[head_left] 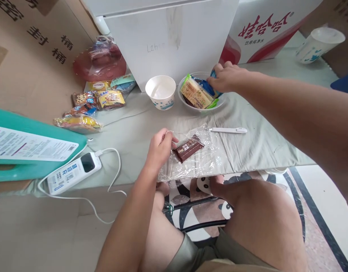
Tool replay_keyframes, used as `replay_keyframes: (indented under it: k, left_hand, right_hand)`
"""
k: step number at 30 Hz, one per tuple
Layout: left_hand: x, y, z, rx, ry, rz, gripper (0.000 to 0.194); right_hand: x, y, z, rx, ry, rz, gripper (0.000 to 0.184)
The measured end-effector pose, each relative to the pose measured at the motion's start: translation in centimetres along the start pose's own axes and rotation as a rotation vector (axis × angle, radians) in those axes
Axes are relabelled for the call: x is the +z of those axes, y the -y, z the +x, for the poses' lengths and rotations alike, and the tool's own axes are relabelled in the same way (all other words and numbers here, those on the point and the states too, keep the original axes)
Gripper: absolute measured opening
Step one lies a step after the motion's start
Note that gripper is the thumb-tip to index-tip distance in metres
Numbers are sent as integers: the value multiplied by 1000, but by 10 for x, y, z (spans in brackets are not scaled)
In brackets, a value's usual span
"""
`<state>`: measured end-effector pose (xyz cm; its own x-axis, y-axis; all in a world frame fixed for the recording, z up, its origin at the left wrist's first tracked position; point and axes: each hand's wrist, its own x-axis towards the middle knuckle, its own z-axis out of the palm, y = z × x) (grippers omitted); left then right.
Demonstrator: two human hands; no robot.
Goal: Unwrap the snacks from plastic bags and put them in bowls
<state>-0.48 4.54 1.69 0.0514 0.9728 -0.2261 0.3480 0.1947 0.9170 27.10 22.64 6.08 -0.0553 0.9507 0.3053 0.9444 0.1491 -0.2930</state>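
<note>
My left hand [162, 145] pinches the edge of a clear plastic bag [210, 155] lying at the front of the cloth-covered table. A brown snack packet [188, 148] rests in or on that bag; I cannot tell which. Over the right rim of a white bowl [198, 110], my right hand [226, 77] has its fingers closed on a blue packet [216, 90]. Beside it in the bowl are a green-edged cracker packet [197, 93] and another dark blue packet [204, 84]. A white paper cup [162, 92] stands just left of the bowl.
A white box cutter [228, 130] lies right of the bag. To the left are several wrapped snacks [110, 99], a red plate [80, 68], a white power bank [74, 173] with a cable, and a teal jug [35, 139]. Boxes line the back; a paper cup stack [319, 44] is at right.
</note>
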Motion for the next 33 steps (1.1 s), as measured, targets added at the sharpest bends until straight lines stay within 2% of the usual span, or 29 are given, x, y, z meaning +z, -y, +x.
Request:
replay_keyframes:
  k: [2,3,4,6,7,8,9,10,12,15,20,24,28,33]
  left_hand:
    - [-1,1,0,1,1,-11,26]
    - [-1,2,1,0,1,-16,26]
    - [-1,2,1,-3,1,-22,26]
    - [-2,2,2,-12,-9,-28,27]
    - [-3,2,3,-16,-15,-21,27]
    - [-3,2,3,-17,-23,-5,28]
    - [-4,2,4,-9,-34,19,28]
    - [-4,2,4,7,-47,52,27]
    - [-4,3,4,57,-79,135,26]
    - [-5,6,4,99,-122,267,25]
    - [-11,9,4,91,-182,417,25]
    - [-15,9,8,89,-197,467,25]
    - [-14,8,11,91,-188,466,24]
    - [-13,8,12,86,-213,464,25]
  right_hand:
    - [-17,16,-15,137,10,-59,72]
    - [-27,24,-28,152,-2,-83,62]
    - [-35,32,-44,115,-47,-84,51]
    - [-44,48,-87,-144,-147,-30,28]
    - [-43,55,-111,-306,-103,42,23]
    - [-38,61,-135,-459,-18,134,18]
    - [-30,66,-157,-555,109,179,18]
    - [-19,72,-175,-616,219,162,21]
    - [2,80,-199,-626,318,82,29]
    - [20,87,-204,-549,359,-31,36]
    - [11,86,-196,-549,416,-114,27]
    - [0,82,-204,-653,322,-56,14]
    - [-2,75,-215,-702,200,42,23]
    - [0,67,-223,-725,46,-6,32]
